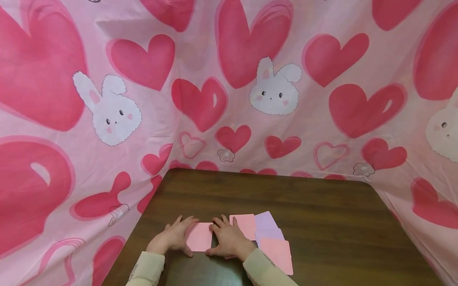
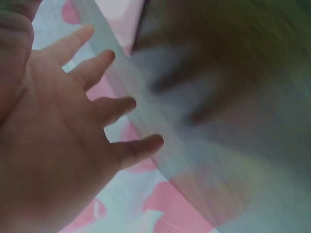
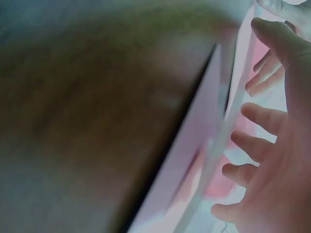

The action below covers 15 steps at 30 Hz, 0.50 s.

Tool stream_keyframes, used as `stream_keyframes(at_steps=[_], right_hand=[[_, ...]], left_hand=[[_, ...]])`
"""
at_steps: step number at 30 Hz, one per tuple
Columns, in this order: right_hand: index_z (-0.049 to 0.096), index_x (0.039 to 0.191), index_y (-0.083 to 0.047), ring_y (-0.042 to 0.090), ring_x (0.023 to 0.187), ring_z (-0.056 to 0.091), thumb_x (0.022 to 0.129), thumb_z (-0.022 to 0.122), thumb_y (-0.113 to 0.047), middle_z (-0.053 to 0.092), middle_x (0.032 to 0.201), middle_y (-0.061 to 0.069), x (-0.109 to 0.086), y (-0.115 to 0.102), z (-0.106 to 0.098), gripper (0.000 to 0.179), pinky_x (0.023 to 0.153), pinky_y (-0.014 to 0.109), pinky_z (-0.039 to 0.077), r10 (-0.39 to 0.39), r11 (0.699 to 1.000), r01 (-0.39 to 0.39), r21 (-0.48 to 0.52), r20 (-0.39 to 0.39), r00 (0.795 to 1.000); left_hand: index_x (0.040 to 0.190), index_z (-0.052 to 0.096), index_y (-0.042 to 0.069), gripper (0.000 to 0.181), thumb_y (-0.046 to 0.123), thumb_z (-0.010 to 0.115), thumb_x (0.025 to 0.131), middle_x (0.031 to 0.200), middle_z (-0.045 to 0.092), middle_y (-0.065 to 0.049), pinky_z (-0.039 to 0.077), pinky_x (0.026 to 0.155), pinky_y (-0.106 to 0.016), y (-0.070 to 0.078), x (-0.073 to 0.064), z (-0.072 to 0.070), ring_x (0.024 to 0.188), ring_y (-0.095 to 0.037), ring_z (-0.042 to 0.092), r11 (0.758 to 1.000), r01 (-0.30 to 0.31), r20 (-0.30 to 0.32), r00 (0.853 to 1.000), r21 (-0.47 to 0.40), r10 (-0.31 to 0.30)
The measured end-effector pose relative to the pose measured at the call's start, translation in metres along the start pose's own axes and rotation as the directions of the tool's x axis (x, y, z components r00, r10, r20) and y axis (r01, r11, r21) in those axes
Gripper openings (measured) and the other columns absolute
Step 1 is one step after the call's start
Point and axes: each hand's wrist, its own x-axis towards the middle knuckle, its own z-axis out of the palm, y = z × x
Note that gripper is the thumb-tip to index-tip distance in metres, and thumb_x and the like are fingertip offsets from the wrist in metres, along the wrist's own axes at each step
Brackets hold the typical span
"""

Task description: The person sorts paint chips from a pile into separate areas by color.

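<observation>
A pink card (image 1: 198, 237) lies flat on the tabletop between 2 hands: a thin, smooth, matt square with straight sides. The left hand (image 1: 175, 235) flanks its left side and the right hand (image 1: 229, 238) its right side; both have extended, spread fingers, with thumbs toward the card's near corners. Neither grips it; whether the fingertips touch its edges is hard to tell.

To the right, 4 more cards form a loose, overlapping group: a rear pink card (image 1: 244, 225), a rear lilac card (image 1: 264, 219), a front lilac card (image 1: 269, 236) and a front pink card (image 1: 278, 256), the last turned slightly askew (its rounded corners show well). Outward, the dark brown table (image 1: 340, 222) has a streaked wood grain, a soft sheen and rounded far corners. Its surface extends well beyond the cards to the rear and right; its left edge runs near the left hand. Creased fabric (image 1: 200, 59) printed with red hearts and white rabbits hangs around it.

The right hand and the cuff of a cream sleeve (image 1: 266, 264) cover part of the group, and a pink sliver beneath that hand cannot be assigned to any card. Both wrist views blur the tabletop, and the head view cuts off its near edge.
</observation>
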Motion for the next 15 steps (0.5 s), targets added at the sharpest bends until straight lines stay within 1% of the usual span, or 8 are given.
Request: stream_keyframes(at_steps=[5,9,12,15], right_hand=[[0.059,0.14,-0.023,0.037,0.146,0.037,0.077,0.068,-0.076,0.047,0.153,0.004,-0.01,0.007,-0.01,0.084,0.108,0.069,0.032,0.024,1.0,-0.024,0.008,-0.024,0.999],[0.059,0.14,-0.02,0.038,0.147,0.035,0.077,0.07,-0.074,0.046,0.155,0.006,-0.015,0.015,-0.02,0.084,0.109,0.07,0.03,0.053,0.998,-0.052,0.018,-0.051,0.997],[0.059,0.141,-0.017,0.04,0.146,0.035,0.078,0.071,-0.072,0.045,0.156,0.008,-0.019,0.02,-0.03,0.085,0.108,0.072,0.029,0.068,0.996,-0.063,0.059,-0.083,0.994],[0.058,0.143,-0.014,0.041,0.147,0.033,0.079,0.07,-0.071,0.044,0.156,0.01,-0.023,0.025,-0.044,0.087,0.108,0.074,0.027,0.087,0.992,-0.075,0.098,-0.115,0.99]], left_hand=[[0.144,0.054,0.016,0.109,0.039,0.102,0.049,0.155,0.045,-0.014,0.018,0.1,-0.084,0.021,0.001,-0.002,0.147,-0.053,0.022,0.998,-0.044,-0.035,0.998,0.035,0.045],[0.146,0.053,0.015,0.104,0.043,0.099,0.056,0.155,0.044,-0.014,0.021,0.099,-0.084,0.04,0.003,-0.008,0.146,-0.055,0.023,0.994,-0.084,-0.067,0.994,0.071,0.089],[0.147,0.051,0.015,0.1,0.046,0.095,0.063,0.157,0.043,-0.013,0.022,0.1,-0.084,0.052,0.004,-0.013,0.146,-0.055,0.022,0.991,-0.101,-0.086,0.99,0.09,0.109],[0.148,0.051,0.017,0.096,0.049,0.092,0.067,0.157,0.042,-0.012,0.023,0.101,-0.083,0.062,0.008,-0.016,0.147,-0.054,0.022,0.988,-0.119,-0.107,0.986,0.094,0.128]])
